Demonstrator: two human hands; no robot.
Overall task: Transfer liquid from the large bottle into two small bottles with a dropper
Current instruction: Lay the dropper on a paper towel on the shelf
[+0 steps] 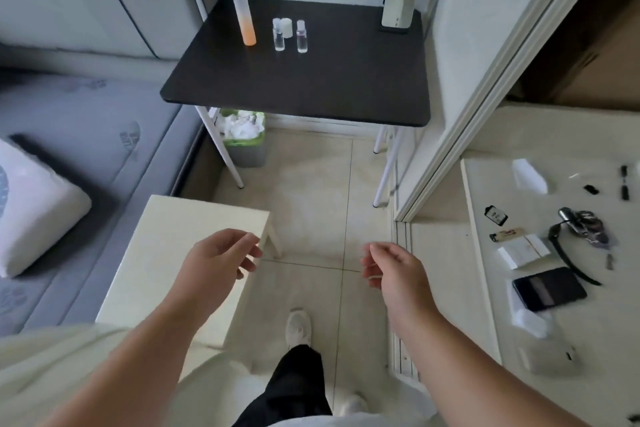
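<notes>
Two hands, both free of any load: the left hand [221, 258] hangs over the corner of the cream stool [180, 253], fingers loosely curled on nothing; the right hand [391, 270] hangs over the floor tiles, fingers likewise slack and holding nothing.

Task items sit well ahead on the black table [311, 87], out of reach from here. The large bottle [244, 18] stands upright at the back left, orange liquid in its lower part, pale above, cap on. Just to its right stand the small bottles: the first small bottle [278, 35], clear, with a white cap-like piece [286, 27] close behind it, then the second small bottle [301, 36] with a purplish tint near its top. All upright, near each other, not touching as far as I can tell. I cannot pick out the dropper; it may be the white piece or one of the tops.

Step in hand, as I judge it: the approach, nothing begun. To do it well I would close up square to the table's front edge, so both arms reach the bottles without leaning over the stool. Then find the dropper first. I would steady the tall bottle low with the left hand before uncapping; it looks narrow and tippy. A mirror [399, 3] stands at the table's back right, well apart from the work.
</notes>
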